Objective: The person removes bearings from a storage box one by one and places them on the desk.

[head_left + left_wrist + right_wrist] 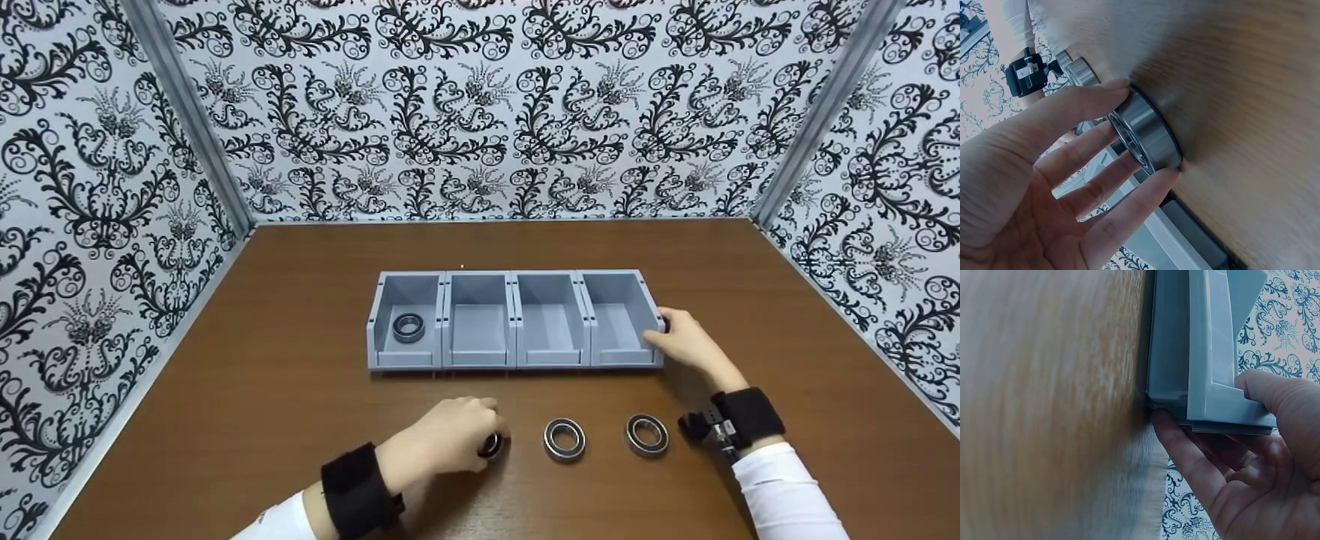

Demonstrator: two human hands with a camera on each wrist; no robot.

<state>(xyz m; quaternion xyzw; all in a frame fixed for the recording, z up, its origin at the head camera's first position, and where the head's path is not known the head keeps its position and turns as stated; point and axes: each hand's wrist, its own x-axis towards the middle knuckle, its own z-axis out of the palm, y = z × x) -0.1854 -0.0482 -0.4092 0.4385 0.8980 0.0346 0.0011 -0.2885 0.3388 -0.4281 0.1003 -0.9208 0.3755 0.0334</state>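
Note:
In the head view my left hand (pixel 456 431) is low over the table, left of the middle. Its thumb and fingertips pinch a ball bearing (pixel 1150 132) by the outer ring; the left wrist view shows the bearing on edge against the wood. My right hand (pixel 694 346) holds the right end of a row of grey storage bins (pixel 480 360). The thumb lies over the side wall's edge, and the other fingers are outside and under it, as the right wrist view shows. Another bearing (pixel 409 328) lies flat in the leftmost bin; the other bins have bare floors.
Right of my left hand, one bearing (pixel 564 440) lies flat on the brown wooden table (pixel 300 315), with another bearing (pixel 646 435) farther right, near my right wrist strap (pixel 750 416). Patterned panels (pixel 480 112) enclose the table at the back and sides.

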